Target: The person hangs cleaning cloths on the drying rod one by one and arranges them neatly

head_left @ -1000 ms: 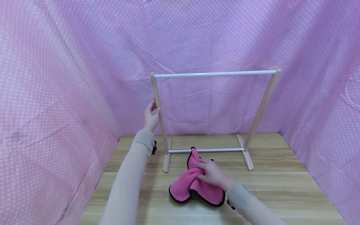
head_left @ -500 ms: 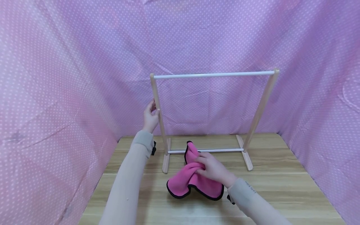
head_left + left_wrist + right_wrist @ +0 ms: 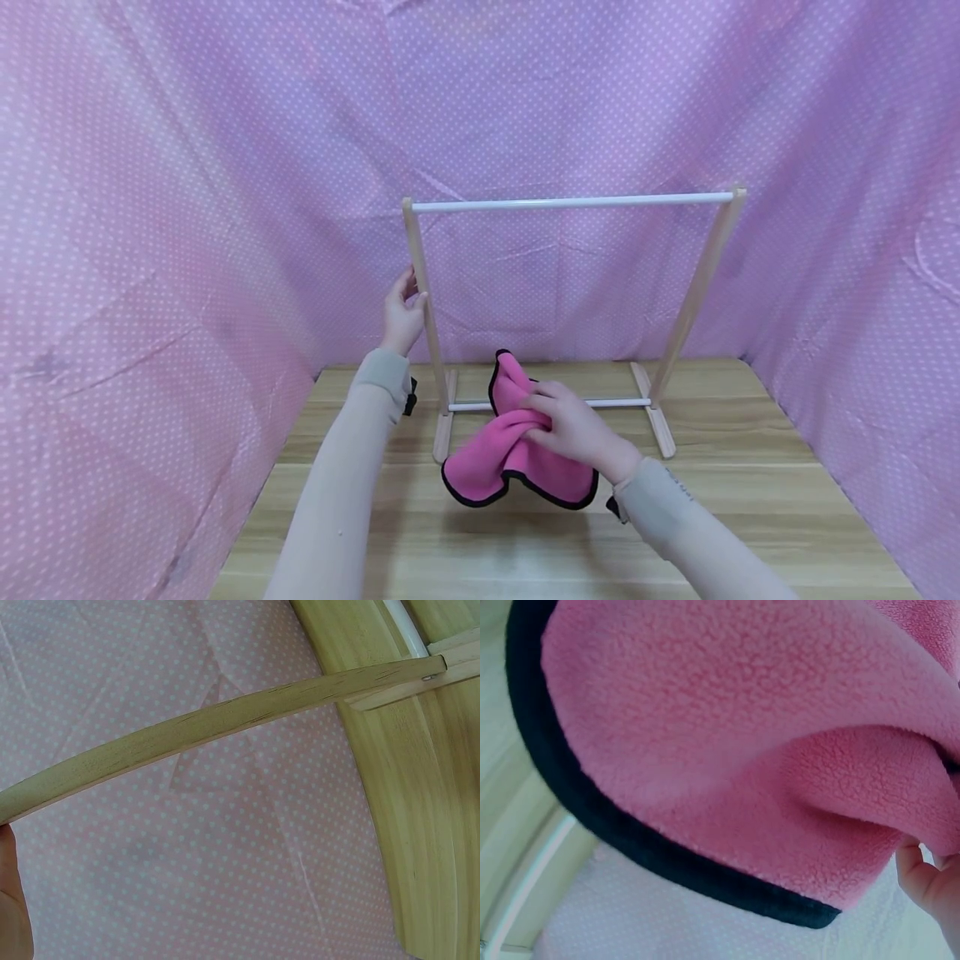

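Note:
A wooden rack [image 3: 696, 296] with a white top bar [image 3: 570, 202] and a white lower bar [image 3: 617, 403] stands toward the back of the table. My left hand [image 3: 402, 317] grips its left upright, thumb in front and fingers behind; the left wrist view shows this upright [image 3: 202, 727] running to its foot. My right hand [image 3: 573, 427] pinches a pink fleece cloth [image 3: 480, 458] with black edging by its bunched middle. The cloth hangs over the table, its far corner overlapping the lower bar. In the right wrist view the fleece [image 3: 705, 712] hides most of the fingers.
The light wood table [image 3: 750, 517] reaches back to a pink curtain [image 3: 555, 100] with white dots, which surrounds it on the left, back and right. The rack's two feet [image 3: 658, 429] rest flat on the tabletop.
My right hand has lifted the pink cloth up and away from me, so its far corner now rises above the lower bar. The left hand stays on the upright.

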Motion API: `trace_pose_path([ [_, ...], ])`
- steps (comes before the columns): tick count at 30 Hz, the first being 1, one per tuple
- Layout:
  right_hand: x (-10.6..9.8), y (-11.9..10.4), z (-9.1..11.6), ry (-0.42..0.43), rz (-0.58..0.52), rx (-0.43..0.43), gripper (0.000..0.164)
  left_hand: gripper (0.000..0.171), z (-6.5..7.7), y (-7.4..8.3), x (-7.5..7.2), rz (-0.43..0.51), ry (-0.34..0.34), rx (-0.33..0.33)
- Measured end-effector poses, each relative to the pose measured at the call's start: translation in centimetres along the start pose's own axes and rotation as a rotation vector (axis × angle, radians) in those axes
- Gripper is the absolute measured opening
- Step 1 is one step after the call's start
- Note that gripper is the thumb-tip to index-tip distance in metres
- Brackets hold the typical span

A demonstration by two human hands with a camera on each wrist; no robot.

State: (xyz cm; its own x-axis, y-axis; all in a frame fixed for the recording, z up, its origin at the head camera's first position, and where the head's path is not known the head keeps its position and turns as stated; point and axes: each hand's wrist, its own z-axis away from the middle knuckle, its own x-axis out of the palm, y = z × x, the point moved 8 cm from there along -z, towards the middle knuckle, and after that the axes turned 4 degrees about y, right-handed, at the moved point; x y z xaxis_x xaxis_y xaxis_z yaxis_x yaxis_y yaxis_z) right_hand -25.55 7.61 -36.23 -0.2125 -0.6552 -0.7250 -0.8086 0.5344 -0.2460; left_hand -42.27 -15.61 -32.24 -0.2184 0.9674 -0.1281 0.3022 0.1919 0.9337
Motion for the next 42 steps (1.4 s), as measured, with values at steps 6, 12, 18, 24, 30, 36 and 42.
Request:
trace_pose_path([
  [6, -1.8, -0.4, -1.2, 0.101, 0.03, -0.048, 0.033, 0.055, -0.4, -0.7, 0.0, -0.008, 0.015, 0.021],
  [12, -3.1, -0.7, -2.2, 0.163, 0.025, -0.08, 0.035, 0.056, -0.5, -0.9, 0.0, -0.004, 0.014, 0.01],
  [18, -4.6, -1.1, -3.7, 0.214, 0.017, -0.144, 0.033, 0.057, -0.1, -0.9, -0.1, -0.007, 0.005, -0.017],
  [24, -6.8, -1.8, -5.2, 0.317, 0.024, -0.191, 0.033, 0.057, 0.1, -0.8, -0.3, -0.013, 0.016, -0.009],
  [30, -7.9, -2.3, -6.4, 0.353, 0.023, -0.238, 0.031, 0.056, 0.0, -1.0, -0.3, -0.014, 0.03, 0.01],
  [36, -9.1, -2.8, -7.7, 0.407, 0.025, -0.313, 0.027, 0.056, -0.1, -0.9, -0.1, -0.005, 0.025, 0.013],
  [42, -10.5, -3.7, -9.0, 0.493, 0.051, -0.426, 0.024, 0.055, -0.1, -0.4, 0.0, -0.021, 0.015, 0.013],
])
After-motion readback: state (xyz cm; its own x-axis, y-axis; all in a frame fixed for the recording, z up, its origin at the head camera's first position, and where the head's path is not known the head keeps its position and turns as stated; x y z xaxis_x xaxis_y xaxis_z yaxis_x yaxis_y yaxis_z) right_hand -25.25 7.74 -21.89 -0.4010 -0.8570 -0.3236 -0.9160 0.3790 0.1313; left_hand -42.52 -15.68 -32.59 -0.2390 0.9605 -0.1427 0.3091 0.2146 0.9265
